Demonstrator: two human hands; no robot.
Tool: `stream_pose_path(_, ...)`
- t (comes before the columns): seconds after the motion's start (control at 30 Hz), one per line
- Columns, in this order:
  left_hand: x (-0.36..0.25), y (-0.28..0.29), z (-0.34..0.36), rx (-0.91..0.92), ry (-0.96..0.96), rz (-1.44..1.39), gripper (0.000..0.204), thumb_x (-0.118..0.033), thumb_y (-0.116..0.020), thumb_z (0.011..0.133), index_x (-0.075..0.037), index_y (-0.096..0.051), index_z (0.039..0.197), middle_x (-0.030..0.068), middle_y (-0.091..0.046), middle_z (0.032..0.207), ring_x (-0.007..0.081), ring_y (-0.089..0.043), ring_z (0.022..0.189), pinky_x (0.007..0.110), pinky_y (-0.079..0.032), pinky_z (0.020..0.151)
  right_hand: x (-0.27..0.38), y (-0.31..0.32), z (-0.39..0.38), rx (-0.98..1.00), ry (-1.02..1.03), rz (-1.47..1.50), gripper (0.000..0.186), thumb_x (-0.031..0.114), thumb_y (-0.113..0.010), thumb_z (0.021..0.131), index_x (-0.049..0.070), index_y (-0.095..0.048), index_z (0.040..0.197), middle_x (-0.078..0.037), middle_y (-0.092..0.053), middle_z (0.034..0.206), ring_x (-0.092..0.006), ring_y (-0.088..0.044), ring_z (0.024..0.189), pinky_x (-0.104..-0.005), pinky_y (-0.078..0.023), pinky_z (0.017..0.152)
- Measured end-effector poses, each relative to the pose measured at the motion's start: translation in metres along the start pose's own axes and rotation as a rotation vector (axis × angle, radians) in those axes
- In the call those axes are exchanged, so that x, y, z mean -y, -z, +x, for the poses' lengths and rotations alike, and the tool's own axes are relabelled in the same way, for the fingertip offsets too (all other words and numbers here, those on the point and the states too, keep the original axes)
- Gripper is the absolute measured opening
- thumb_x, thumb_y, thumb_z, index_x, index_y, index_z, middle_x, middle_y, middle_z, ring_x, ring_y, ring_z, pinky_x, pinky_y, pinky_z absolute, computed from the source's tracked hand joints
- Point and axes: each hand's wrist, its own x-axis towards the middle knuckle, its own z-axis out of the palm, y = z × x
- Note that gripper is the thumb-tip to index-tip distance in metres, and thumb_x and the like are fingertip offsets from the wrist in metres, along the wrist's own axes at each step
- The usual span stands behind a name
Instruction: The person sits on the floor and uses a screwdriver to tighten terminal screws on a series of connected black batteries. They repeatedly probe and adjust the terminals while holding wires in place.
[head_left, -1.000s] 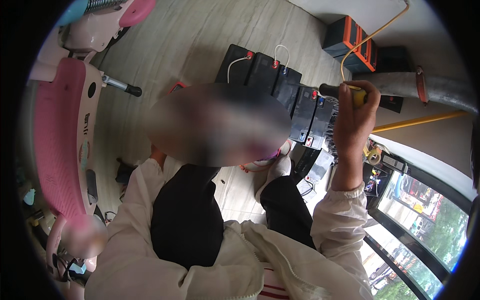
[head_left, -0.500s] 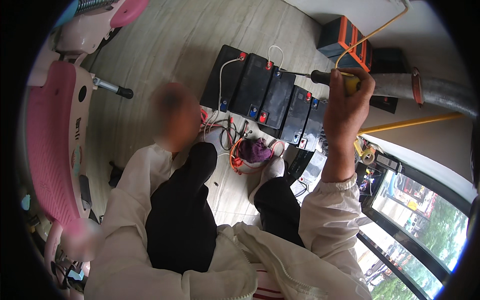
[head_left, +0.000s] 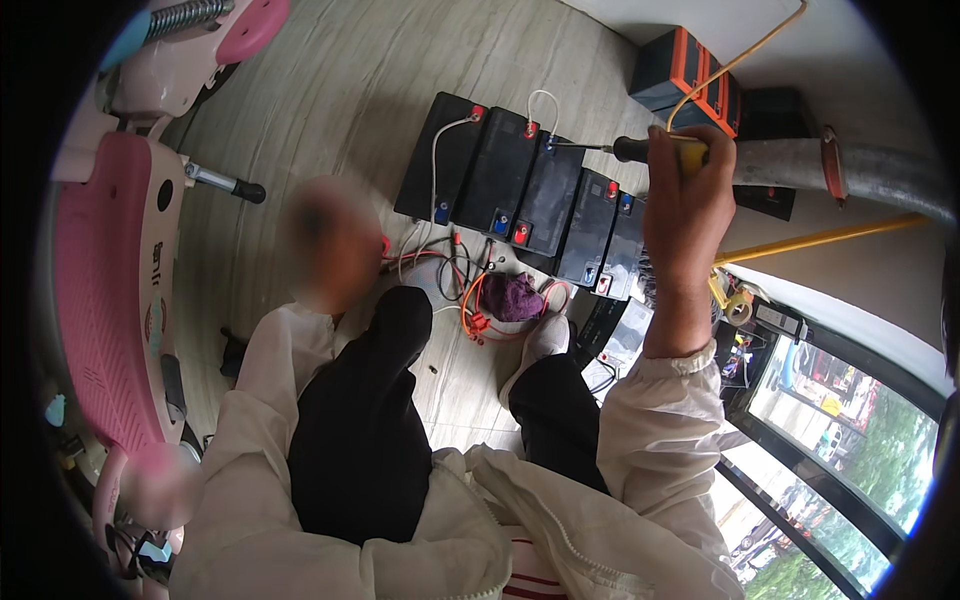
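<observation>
Screwdriver (head_left: 660,152) gripped in our right hand (head_left: 688,205), fingers closed round its handle, tip at a terminal of the black batteries (head_left: 530,195) lined on the floor, partly wired; our left hand is blurred, grip unclear.

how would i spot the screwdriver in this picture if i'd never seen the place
Find the row of black batteries standing side by side on the pale wooden floor, near the top middle. Just above their right end, the right hand grips the screwdriver level, its thin metal shaft reaching left over the batteries. It is the only tool with a black and yellow handle.
</observation>
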Motion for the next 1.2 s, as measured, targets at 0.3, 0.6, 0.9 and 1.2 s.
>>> stream_pose_path(0.3, -0.007, -0.003, -0.004, -0.014, 0.027, 0.024, 0.070, -0.033, -0.084, 0.072, -0.024, -0.054, 0.135, 0.0088, -0.034, 0.154, 0.0377, -0.026, 0.148, 0.075, -0.027, 0.107, 0.006, -0.001, 0.057, 0.267, -0.013, -0.347, 0.051, 0.051, -0.068, 0.090, 0.001, -0.066, 0.097, -0.021, -0.071, 0.081, -0.0406, -0.071, 0.080, -0.0471, -0.056, 0.071)
stream_pose_path(0.6, -0.024, 0.040, -0.009, 0.208, 0.128, -0.124, 0.082, -0.027, -0.084, 0.075, -0.026, -0.047, 0.148, 0.0153, -0.024, 0.163, 0.0472, -0.020, 0.150, 0.075, -0.028, 0.109, -0.017, 0.012, 0.071, 0.400, 0.030, -0.128, 0.039, 0.037, -0.073, 0.093, 0.000, -0.064, 0.099, -0.018, -0.071, 0.082, -0.0297, -0.071, 0.073, -0.0384, -0.056, 0.070)
stream_pose_path(0.9, -0.015, 0.026, 0.013, 0.128, 0.076, -0.234, 0.075, -0.028, -0.077, 0.079, -0.018, -0.049, 0.147, 0.0180, -0.030, 0.159, 0.0450, -0.025, 0.148, 0.060, -0.030, 0.116, -0.034, 0.017, 0.083, 0.517, 0.124, -0.039, 0.033, 0.034, -0.072, 0.096, 0.002, -0.063, 0.096, -0.015, -0.069, 0.079, -0.0241, -0.068, 0.068, -0.0352, -0.055, 0.065)
stream_pose_path(1.2, -0.070, 0.075, 0.101, -0.359, 0.098, -0.738, 0.057, -0.037, -0.056, 0.100, 0.001, -0.048, 0.142, 0.0262, -0.055, 0.139, 0.0416, -0.048, 0.132, 0.047, -0.038, 0.113, -0.013, 0.000, 0.075, 0.295, 0.057, -0.314, 0.035, 0.036, -0.070, 0.092, 0.002, -0.065, 0.094, -0.015, -0.069, 0.074, -0.0278, -0.069, 0.068, -0.0382, -0.055, 0.066)
